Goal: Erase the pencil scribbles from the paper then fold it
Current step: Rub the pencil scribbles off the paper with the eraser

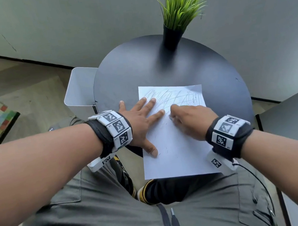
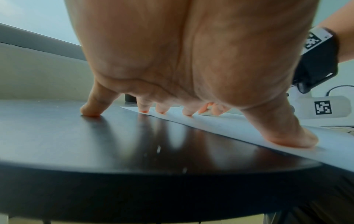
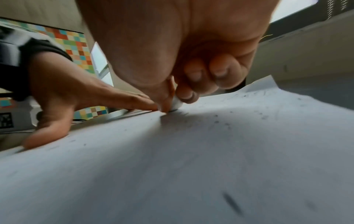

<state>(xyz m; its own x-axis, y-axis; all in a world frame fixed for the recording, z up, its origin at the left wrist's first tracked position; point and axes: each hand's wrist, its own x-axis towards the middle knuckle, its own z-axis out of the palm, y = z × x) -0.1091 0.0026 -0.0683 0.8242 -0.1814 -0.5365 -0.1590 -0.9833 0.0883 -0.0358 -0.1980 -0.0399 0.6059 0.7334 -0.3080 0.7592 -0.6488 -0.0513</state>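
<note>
Grey trousers (image 1: 103, 207) fill the nearest ground below my forearms; beyond them the paper (image 1: 177, 158) lies flat on the round black table (image 1: 140, 73), its near edge overhanging toward me; pencil scribbles (image 1: 176, 96) crowd its far half, at twelve o'clock; my left hand (image 1: 141, 121) is spread flat with straight fingers, pinning the sheet's nine o'clock edge, little finger on bare table; my right hand (image 1: 188, 119) pinches a small white eraser (image 3: 176, 104) against the sheet at its centre; a potted grass plant (image 1: 176, 16) stands at twelve o'clock.
</note>
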